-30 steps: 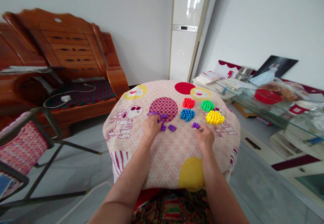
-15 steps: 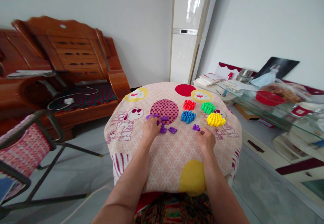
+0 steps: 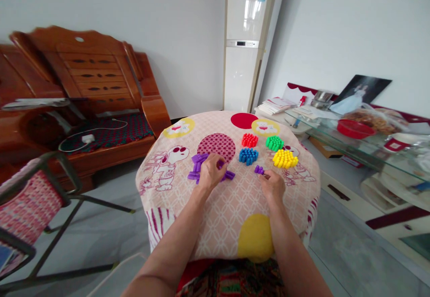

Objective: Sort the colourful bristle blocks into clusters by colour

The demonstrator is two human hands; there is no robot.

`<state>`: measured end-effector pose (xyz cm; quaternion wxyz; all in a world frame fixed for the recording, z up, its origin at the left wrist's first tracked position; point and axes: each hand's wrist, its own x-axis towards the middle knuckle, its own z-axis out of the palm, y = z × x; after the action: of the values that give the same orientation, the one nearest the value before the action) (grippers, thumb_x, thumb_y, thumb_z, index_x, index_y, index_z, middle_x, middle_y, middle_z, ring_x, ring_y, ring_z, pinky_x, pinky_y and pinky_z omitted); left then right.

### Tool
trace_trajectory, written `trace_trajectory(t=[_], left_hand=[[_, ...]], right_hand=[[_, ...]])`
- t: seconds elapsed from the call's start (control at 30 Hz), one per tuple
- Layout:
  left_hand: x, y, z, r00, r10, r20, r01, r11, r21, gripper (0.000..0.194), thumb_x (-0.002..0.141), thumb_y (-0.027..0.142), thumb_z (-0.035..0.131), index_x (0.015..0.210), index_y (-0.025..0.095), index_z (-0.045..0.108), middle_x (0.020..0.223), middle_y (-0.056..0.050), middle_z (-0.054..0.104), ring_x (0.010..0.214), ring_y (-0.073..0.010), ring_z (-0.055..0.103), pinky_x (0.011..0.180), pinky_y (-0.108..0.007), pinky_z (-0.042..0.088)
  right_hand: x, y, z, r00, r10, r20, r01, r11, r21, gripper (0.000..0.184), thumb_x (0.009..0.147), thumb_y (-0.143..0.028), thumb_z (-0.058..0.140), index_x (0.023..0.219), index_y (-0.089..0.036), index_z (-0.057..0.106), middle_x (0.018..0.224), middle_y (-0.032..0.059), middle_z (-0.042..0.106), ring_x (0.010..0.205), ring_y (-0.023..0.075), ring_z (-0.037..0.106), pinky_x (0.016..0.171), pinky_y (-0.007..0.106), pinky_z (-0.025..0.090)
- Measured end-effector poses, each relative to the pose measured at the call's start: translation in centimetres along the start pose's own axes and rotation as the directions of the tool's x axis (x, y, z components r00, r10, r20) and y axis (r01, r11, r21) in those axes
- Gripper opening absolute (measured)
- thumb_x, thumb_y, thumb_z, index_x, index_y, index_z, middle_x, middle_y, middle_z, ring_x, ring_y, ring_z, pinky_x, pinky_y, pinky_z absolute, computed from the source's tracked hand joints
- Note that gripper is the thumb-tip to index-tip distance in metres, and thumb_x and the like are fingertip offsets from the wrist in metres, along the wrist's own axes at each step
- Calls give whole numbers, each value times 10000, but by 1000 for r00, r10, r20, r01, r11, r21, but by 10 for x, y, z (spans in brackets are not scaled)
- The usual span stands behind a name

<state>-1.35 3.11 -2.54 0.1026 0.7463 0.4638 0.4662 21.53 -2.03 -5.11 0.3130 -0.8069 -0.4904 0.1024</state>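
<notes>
My left hand [image 3: 212,171] is over a loose pile of small purple plastic pegs [image 3: 199,162], its thumb and fingers curled together. What it pinches, if anything, is too small to make out. To the right, my right hand [image 3: 273,184] has its fingertips closed at a short row of standing purple pegs [image 3: 258,170]. Behind that row, upright pegs stand in tight clusters: blue pegs [image 3: 248,156], red pegs [image 3: 250,140], green pegs [image 3: 274,143] and yellow pegs [image 3: 285,158].
A patterned cloth covers the round table [image 3: 221,225]. Left are a wooden bench [image 3: 97,73] and a folding chair [image 3: 30,194]. On the right, a glass-topped cabinet [image 3: 322,131] holds a red bowl [image 3: 355,128] and papers. A tall white air conditioner [image 3: 242,73] stands behind.
My left hand has moved right and slightly lifted over the purple pile, uncovering more pegs on its left. My right hand stays by the standing purple pegs. The view has shifted slightly.
</notes>
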Motion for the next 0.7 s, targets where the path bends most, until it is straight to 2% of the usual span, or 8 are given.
trace_trajectory(t=[0.13,0.23,0.33,0.4,0.47,0.57,0.63,0.7], left_hand=[[-7,22,19,974,196,112,-180,974,-138,72,814,136,579,862,177,612,908,-50,636,800,-146,604,736,-268,509],[-15,30,33,919,321,230,-295,945,-140,103,830,132,578,905,184,625,1021,-77,650,963,-183,616,852,-307,511],[-21,35,41,856,367,364,-328,930,-165,86,863,192,588,930,200,642,1056,-72,659,1021,-195,613,904,-322,500],[-21,37,44,853,334,401,-274,940,-202,88,888,221,570,923,200,647,1025,-64,662,995,-186,619,888,-313,504],[-19,40,46,885,244,397,-166,961,-221,108,878,212,573,951,194,650,1014,-61,655,904,-163,627,833,-295,516],[-18,42,49,915,87,394,-29,988,-151,328,799,226,663,1124,185,637,1063,-73,655,820,-158,628,801,-308,523],[-19,42,50,903,30,428,-10,999,-49,410,760,277,708,1151,171,643,1034,-84,674,850,-194,639,819,-340,518],[-20,42,50,884,8,467,-26,999,32,345,748,321,711,1052,159,681,957,-87,691,868,-227,643,812,-359,514]], right_hand=[[-3,-4,-4,1000,-9,-10,9,1000,-13,213,817,-333,606,911,-217,758,830,45,745,783,207,649,648,282,382],[-5,-5,-5,999,-26,-33,26,999,-21,214,817,-321,602,913,-210,758,846,57,747,793,209,648,661,279,393],[-5,-4,-4,998,-41,-42,40,999,-23,213,820,-317,605,920,-207,758,847,64,748,791,208,646,666,275,398],[-4,-3,-4,998,-43,-42,42,999,-19,210,824,-315,607,916,-204,761,840,67,747,787,209,647,662,274,398],[-4,-3,-4,998,-43,-43,43,999,-10,208,827,-312,608,915,-204,762,836,68,746,786,210,649,661,274,398],[-4,-3,-4,998,-40,-43,40,999,-1,202,829,-314,612,912,-207,762,834,65,747,786,210,651,666,275,403],[-4,-4,-4,999,-38,-38,38,999,-4,199,829,-317,615,913,-212,761,839,60,749,789,209,652,670,275,407],[-4,-4,-5,999,-36,-29,36,999,-10,196,829,-317,618,917,-215,760,848,57,751,794,206,654,674,273,409]])
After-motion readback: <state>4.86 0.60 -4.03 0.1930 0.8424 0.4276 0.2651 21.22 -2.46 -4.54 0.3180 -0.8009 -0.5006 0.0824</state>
